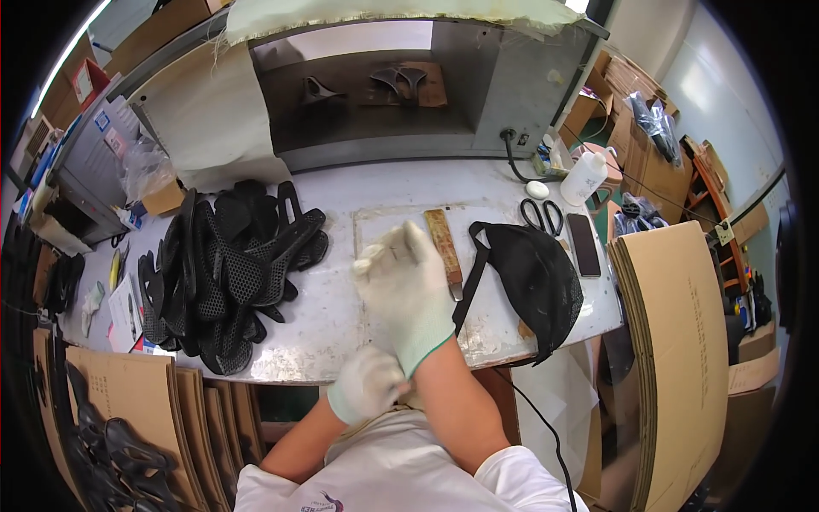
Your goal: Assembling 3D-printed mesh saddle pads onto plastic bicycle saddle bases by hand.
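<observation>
Resting close to the white shirt, the left hand is balled into a loose fist just beside the right wrist, and whether it pinches anything I can't tell. Just beyond, the right hand is up over the bench, palm showing, fingers part-curled and apart from the palm, nothing in its grasp! Both work gloves are on, then: the left glove covers its hand, and the right glove reaches the wrist, its green-edged cuff looking all but seated. So gloving up looks done, or nearly so, by my reading; any handling of the bench goods looks not yet begun. Right past the fingers lies a rust-stained knife, untouched, with a black mesh pouch to its right. Over on the left, a heap of black mesh pads stands well apart from both hands. Farther out come black-handled scissors, a dark phone and a white squeeze bottle, and at the back, an open metal cabinet houses dark moulded pieces, away from either hand.
</observation>
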A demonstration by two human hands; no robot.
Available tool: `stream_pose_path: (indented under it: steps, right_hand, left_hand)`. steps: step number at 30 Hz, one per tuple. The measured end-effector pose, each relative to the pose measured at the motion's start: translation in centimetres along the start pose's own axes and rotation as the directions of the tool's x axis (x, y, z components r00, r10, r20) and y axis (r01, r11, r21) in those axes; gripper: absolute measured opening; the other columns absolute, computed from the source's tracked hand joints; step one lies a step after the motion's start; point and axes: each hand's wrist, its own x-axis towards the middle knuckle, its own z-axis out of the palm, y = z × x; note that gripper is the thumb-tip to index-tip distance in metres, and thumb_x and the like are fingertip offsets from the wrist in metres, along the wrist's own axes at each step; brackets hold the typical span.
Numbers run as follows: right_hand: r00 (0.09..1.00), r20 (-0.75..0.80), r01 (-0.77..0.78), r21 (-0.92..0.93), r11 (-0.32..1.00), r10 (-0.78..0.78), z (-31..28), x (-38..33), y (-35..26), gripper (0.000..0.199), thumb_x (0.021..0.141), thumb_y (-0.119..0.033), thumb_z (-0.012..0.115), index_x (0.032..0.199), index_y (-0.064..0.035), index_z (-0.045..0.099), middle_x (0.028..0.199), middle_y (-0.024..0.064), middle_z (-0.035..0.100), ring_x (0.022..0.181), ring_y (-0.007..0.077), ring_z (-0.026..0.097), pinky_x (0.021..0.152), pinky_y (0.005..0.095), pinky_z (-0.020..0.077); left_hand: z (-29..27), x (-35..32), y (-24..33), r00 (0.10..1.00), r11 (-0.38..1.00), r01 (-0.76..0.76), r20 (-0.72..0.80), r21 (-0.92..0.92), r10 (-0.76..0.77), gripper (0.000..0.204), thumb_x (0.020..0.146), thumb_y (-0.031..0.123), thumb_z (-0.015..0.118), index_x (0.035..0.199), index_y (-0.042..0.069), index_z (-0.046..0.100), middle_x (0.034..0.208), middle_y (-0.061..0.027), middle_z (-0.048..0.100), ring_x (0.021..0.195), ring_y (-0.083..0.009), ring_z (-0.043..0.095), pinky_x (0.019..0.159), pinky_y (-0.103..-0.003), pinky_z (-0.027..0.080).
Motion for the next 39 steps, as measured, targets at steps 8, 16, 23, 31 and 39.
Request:
stream_pose_path:
  steps: [8, 16, 23, 31, 39]
  right_hand:
    - [0.883, 0.465, 0.145, -0.391, -0.909, -0.059, 2.8, -0.5, 3.0, 0.037, 0.092, -0.027, 0.076, 0.12, -0.0047, 0.068, 0.109, 0.0105, 0.072, 0.111, 0.0304, 0.069, 0.098, 0.0483, 0.0515]
    - [0.934, 0.355, 0.013, -0.111, -0.994, -0.028, -1.8, 1.3, 3.7, 0.051, 0.091, -0.034, 0.075, 0.132, -0.0066, 0.065, 0.123, 0.0178, 0.07, 0.122, 0.034, 0.065, 0.112, 0.0505, 0.0441]
    - [0.77, 0.601, 0.414, -0.727, -0.548, -0.215, -1.9, -1.6, 2.5, 0.036, 0.093, -0.021, 0.077, 0.124, -0.0035, 0.069, 0.113, 0.018, 0.073, 0.105, 0.0326, 0.071, 0.095, 0.044, 0.056]
    - [0.696, 0.68, 0.592, -0.361, -0.721, 0.231, 0.1, -7.0, 3.4, 0.028, 0.081, -0.017, 0.088, 0.099, -0.0067, 0.069, 0.093, 0.0105, 0.069, 0.082, 0.0305, 0.067, 0.076, 0.0439, 0.0542]
    - [0.839, 0.431, 0.453, -0.215, -0.865, 0.332, -0.2, -7.0, 3.9, 0.017, 0.09, -0.021, 0.073, 0.094, -0.007, 0.065, 0.089, 0.0124, 0.064, 0.084, 0.033, 0.066, 0.077, 0.0438, 0.0528]
  left_hand:
    - [0.0, -0.9, 2.2, 0.866, 0.968, 0.108, -0.457, -0.226, -0.204, 0.025, 0.08, 0.009, 0.087, 0.097, 0.008, 0.068, 0.096, -0.0096, 0.065, 0.082, -0.0312, 0.064, 0.073, -0.042, 0.052]
    - [-3.1, 3.7, 4.9, 0.973, 0.933, 0.181, -0.197, 0.31, -0.123, 0.028, 0.08, 0.006, 0.086, 0.095, 0.004, 0.063, 0.09, -0.011, 0.063, 0.08, -0.0264, 0.064, 0.067, -0.037, 0.05]
    - [-4.6, 4.1, 1.0, 0.71, 0.798, 0.364, -0.411, -0.481, -0.572, 0.006, 0.096, -0.001, 0.065, 0.1, 0.003, 0.067, 0.089, -0.0091, 0.067, 0.081, -0.0218, 0.067, 0.074, -0.034, 0.053]
    - [-3.8, 6.8, -6.1, 0.714, 0.42, 0.333, 0.065, 0.844, -0.697, 0.027, 0.096, 0.026, 0.062, 0.114, 0.008, 0.07, 0.112, -0.0126, 0.071, 0.108, -0.0306, 0.071, 0.086, -0.046, 0.058]
    - [0.2, 7.2, -4.8, 0.72, 0.503, 0.249, 0.189, 0.828, -0.667, 0.025, 0.091, 0.024, 0.066, 0.111, 0.008, 0.07, 0.109, -0.012, 0.071, 0.101, -0.0299, 0.072, 0.082, -0.042, 0.057]
